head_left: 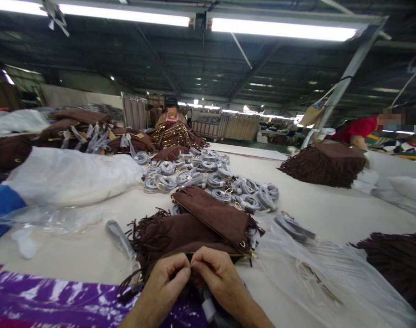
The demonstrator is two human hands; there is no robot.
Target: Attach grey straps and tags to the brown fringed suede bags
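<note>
Brown fringed bags with gold zippers lie in front of me; one bag (pixel 215 212) rests across another bag (pixel 180 232). My left hand (pixel 169 280) is closed, thumb and fingertips pinched at the near zipper edge of the lower bag. Close beside it, my right hand (pixel 216 273) pinches at the same edge, the fingertips almost touching. What exactly lies between the fingertips is too small to make out. A grey wrapped strap (pixel 119 237) lies left of the bags. Below my right hand is another wrapped piece, partly hidden.
Many coiled, wrapped straps (pixel 215 180) lie beyond the bags. White plastic (pixel 78 175) and a purple sheet (pixel 58 300) are at left, clear plastic bags (pixel 306 269) at right. Fringed stacks (pixel 324 164) stand farther right. A person (pixel 171 114) is behind a bag pile; others are at right.
</note>
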